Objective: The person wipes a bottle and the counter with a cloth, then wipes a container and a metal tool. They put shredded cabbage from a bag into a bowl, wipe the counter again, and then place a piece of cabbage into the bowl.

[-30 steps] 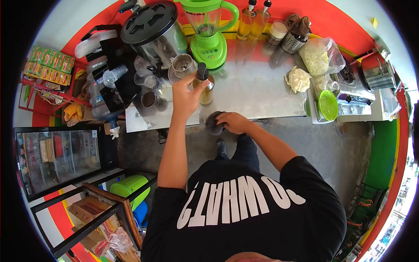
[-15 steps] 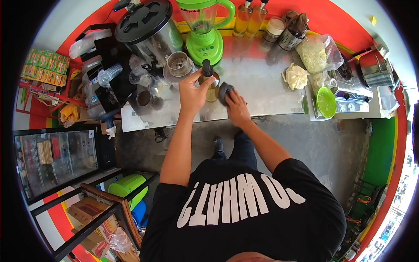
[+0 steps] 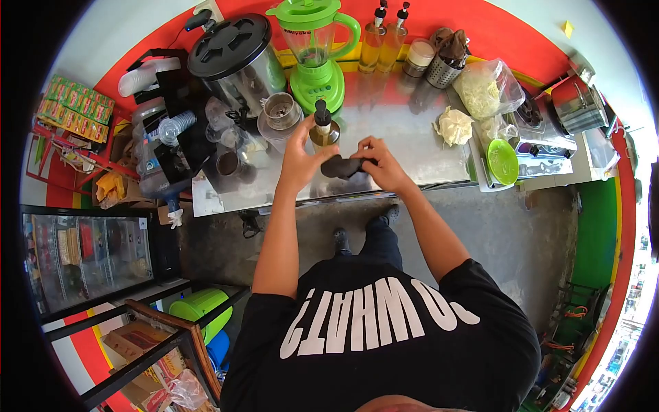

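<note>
Near the front edge of the steel counter (image 3: 415, 134), we see the left hand (image 3: 301, 163) cupped around the bottle (image 3: 322, 135), thumb out in front; the right hand (image 3: 384, 165) pinches the dark cloth (image 3: 341, 167) close by that thumb. Both forearms (image 3: 278, 240) slant inward over the edge.

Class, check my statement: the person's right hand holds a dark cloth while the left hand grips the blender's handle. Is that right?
Not quite: the left hand holds a black-capped bottle, not the blender's handle, as the head view shows. The right hand does hold a dark cloth.
</note>
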Available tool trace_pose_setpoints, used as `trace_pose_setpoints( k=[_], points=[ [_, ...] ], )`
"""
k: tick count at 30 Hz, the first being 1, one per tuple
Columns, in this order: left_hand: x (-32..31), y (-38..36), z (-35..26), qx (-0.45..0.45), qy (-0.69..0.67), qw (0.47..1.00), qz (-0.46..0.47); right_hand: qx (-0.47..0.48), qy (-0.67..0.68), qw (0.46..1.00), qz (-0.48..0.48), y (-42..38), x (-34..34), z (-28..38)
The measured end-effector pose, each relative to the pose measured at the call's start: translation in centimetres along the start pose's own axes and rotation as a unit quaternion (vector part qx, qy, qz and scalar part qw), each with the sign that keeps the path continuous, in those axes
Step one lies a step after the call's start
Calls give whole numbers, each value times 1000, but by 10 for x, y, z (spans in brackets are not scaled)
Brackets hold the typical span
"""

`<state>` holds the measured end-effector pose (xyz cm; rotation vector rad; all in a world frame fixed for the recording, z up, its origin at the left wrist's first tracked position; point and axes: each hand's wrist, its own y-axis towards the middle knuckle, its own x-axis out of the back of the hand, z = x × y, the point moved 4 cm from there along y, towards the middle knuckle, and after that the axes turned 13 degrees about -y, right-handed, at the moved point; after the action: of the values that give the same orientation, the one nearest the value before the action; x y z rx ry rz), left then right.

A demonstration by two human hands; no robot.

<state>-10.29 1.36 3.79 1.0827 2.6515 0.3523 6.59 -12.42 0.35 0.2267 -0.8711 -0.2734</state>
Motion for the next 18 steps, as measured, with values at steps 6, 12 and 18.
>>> trace_pose_setpoints(
  k=[6,12,18],
  points=[
    [-4,-13,-2,39,-1,999,2,-14,202,979,-4,44,20,50],
    [1,-6,14,44,17,997,-66,-247,-8,946,-208,51,14,66],
    [6,-12,11,68,-42,995,-55,-31,-16,971,-235,38,-26,84]
  ],
)
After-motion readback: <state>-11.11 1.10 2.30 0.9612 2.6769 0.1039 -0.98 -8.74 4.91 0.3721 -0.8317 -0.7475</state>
